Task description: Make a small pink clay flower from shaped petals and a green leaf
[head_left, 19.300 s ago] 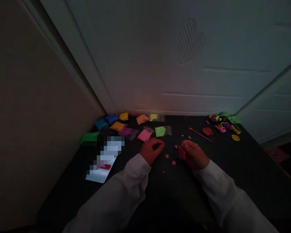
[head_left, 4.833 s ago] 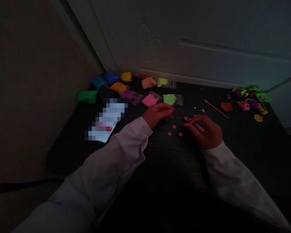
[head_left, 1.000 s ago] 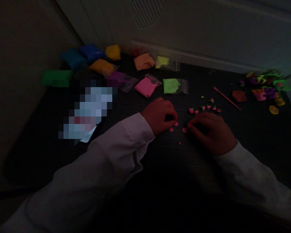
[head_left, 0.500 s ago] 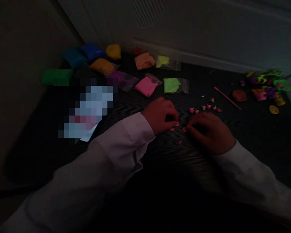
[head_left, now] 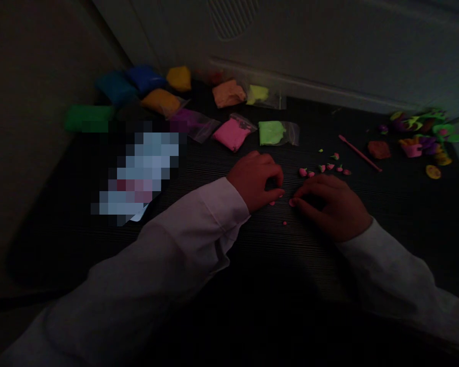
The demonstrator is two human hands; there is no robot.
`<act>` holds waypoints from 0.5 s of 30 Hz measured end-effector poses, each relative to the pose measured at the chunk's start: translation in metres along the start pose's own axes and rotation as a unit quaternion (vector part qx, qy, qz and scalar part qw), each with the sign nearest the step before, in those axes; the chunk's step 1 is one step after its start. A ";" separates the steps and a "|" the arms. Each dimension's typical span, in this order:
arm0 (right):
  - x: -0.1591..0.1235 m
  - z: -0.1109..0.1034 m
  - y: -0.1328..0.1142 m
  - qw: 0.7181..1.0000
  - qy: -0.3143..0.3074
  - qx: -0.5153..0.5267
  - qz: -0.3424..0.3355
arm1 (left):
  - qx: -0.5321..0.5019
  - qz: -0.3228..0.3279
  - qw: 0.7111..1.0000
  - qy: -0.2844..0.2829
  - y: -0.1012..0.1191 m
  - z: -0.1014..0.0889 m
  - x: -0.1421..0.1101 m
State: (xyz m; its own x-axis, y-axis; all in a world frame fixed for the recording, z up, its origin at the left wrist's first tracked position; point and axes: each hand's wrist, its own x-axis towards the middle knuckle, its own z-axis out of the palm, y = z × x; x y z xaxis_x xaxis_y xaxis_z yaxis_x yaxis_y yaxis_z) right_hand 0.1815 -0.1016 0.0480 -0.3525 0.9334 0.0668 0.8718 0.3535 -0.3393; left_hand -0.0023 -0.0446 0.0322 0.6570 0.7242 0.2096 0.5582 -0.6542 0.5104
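Note:
My right hand (head_left: 331, 206) pinches a small flat pink clay disc (head_left: 291, 202) between thumb and forefinger, low over the dark table. To its left, my left hand (head_left: 254, 182) is curved with a gap between thumb and forefinger. The left thumb partly covers another pink clay piece on the table. A further pink clay disc (head_left: 272, 203) lies just below that hand, and a tiny pink clay ball (head_left: 285, 223) lies nearer to me. Several pink clay rosebuds with green bases (head_left: 303, 172) sit just beyond my right hand.
Bags of coloured clay line the back, among them a pink bag (head_left: 232, 133) and a light green bag (head_left: 271, 133). A blurred-out bright phone-like screen (head_left: 137, 176) lies left. On the right are a pink modelling tool (head_left: 359, 152), a reddish-brown lump (head_left: 379, 149) and small clay figures (head_left: 411, 148).
My left hand has shifted slightly right, and its thumb now hides most of the pink piece beside it. The right hand stays nearly in place with its disc.

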 end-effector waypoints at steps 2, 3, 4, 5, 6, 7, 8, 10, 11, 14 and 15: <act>0.000 0.000 0.000 1.000 0.001 0.004 -0.003 | -0.001 -0.002 1.000 0.004 0.001 0.000 0.000; 0.000 0.000 -0.001 1.000 0.001 0.005 -0.004 | -0.003 -0.003 1.000 0.005 0.001 0.000 0.000; 0.000 0.001 -0.001 1.000 0.001 0.006 -0.003 | -0.006 -0.003 1.000 0.008 0.001 0.000 0.000; 0.000 0.001 -0.001 1.000 0.002 0.006 -0.002 | -0.010 -0.002 1.000 0.009 0.001 -0.001 0.000; 0.000 0.001 -0.001 1.000 0.002 0.007 -0.001 | -0.015 -0.002 1.000 0.010 0.000 -0.001 0.000; 0.000 0.001 -0.001 1.000 0.001 0.010 -0.001 | -0.021 -0.003 1.000 0.011 0.000 -0.002 0.000; 0.000 0.001 -0.001 1.000 0.002 0.014 -0.002 | -0.026 -0.003 1.000 0.011 0.000 -0.002 0.000; 0.000 -0.001 -0.001 1.000 0.006 0.025 -0.007 | -0.035 -0.002 0.999 0.012 -0.001 -0.003 0.001; 0.000 -0.001 -0.001 0.999 0.007 0.031 -0.010 | -0.039 -0.002 0.999 0.013 -0.001 -0.003 0.001; 0.001 -0.004 -0.002 0.999 0.016 0.049 -0.018 | -0.045 -0.002 0.999 0.016 -0.002 -0.004 0.001; 0.002 -0.005 -0.002 0.998 0.019 0.053 -0.020 | -0.046 -0.003 0.999 0.016 -0.002 -0.004 0.001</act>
State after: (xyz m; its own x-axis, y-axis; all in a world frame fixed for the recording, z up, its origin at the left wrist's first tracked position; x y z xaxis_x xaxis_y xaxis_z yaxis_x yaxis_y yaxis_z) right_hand 0.1803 -0.0998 0.0531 -0.3714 0.9211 0.1170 0.8156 0.3839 -0.4329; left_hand -0.0046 -0.0420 0.0348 0.6369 0.7350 0.2327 0.5112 -0.6285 0.5862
